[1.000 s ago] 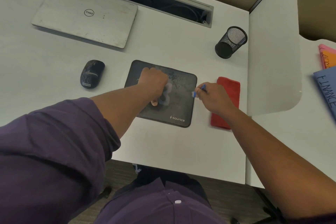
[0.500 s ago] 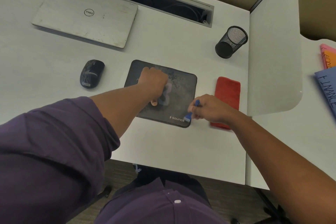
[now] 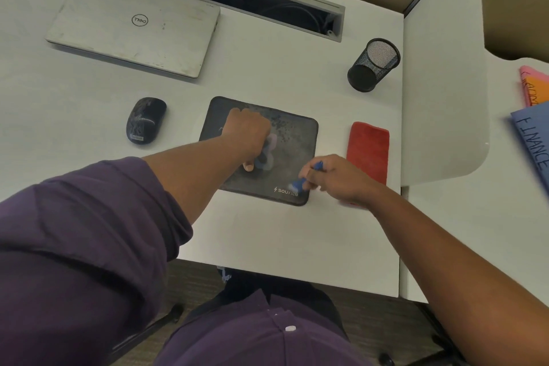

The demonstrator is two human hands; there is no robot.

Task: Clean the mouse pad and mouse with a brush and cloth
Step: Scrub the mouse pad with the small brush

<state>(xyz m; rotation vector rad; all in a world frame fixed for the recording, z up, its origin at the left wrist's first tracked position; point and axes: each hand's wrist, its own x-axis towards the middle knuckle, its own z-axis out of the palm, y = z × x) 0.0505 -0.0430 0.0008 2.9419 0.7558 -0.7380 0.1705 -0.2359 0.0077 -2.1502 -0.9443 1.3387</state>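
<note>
- Your worktop (image 3: 267, 235) carries everything: a closed laptop (image 3: 133, 24) at the far left, a mesh pen cup (image 3: 373, 65) at the far right, and the task's things in a row between them and you.
- The mouse pad (image 3: 292, 140) lies in the middle of that row. Its far right part looks speckled, so I judge the brushing is not finished.
- The red cloth (image 3: 369, 148) lies folded just beside the pad's right edge, untouched. The wiping step looks still to come.
- Your left hand (image 3: 246, 135) is a closed fist resting on the pad, pinning it down. It has not shifted over the last second. The blurred shape under it may be the pad's print; I cannot tell whether you hold anything there.
- The mouse (image 3: 145, 120) sits on the worktop left of the pad, apart from it and not yet cleaned.
- Your right hand (image 3: 335, 178) pinches the blue brush (image 3: 309, 177). A second ago it was at the pad's right edge, next to the cloth. Now the bristles are on the near right corner, by the printed logo, so a stroke has come toward you along that side.
</note>
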